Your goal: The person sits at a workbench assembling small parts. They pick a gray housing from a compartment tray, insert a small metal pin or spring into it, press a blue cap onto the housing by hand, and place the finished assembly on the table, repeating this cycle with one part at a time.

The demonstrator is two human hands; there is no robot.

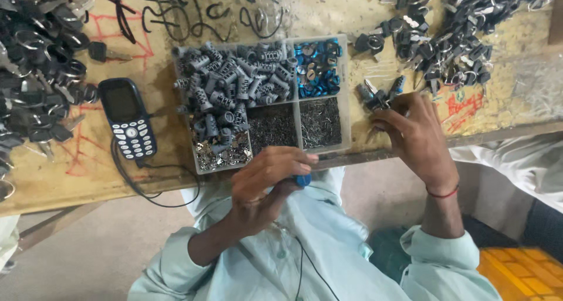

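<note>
Head view, looking down over the person's chest at a worn yellow surface with red and black scribbles.

Left hand: curled shut, fingers pressed around a small blue part that pokes out by the fingertips. It sits just off the near edge of the surface, right below the compartment tray. What kind of part it is, can't tell.

Right hand: over the near edge of the surface, right of the tray, fingertips pinched on a small dark key-like piece. Red thread band on that wrist.

Tray contents:
- big left compartment: grey lock cylinders, heaped
- top right: blue rings
- lower middle and lower right: fine dark pins
- bottom left corner: small silvery bits

Around it:
- dark blue keypad phone lying flat left of the tray, near but apart; black cable runs off the surface edge below it
- pile of black-headed keys far left
- second pile of keys on rings top right, well beyond the right hand

Person wears a pale green shirt, sleeves pushed up. Thin black cord runs down the chest. White cloth at the right edge, orange-yellow grid floor piece bottom right.
</note>
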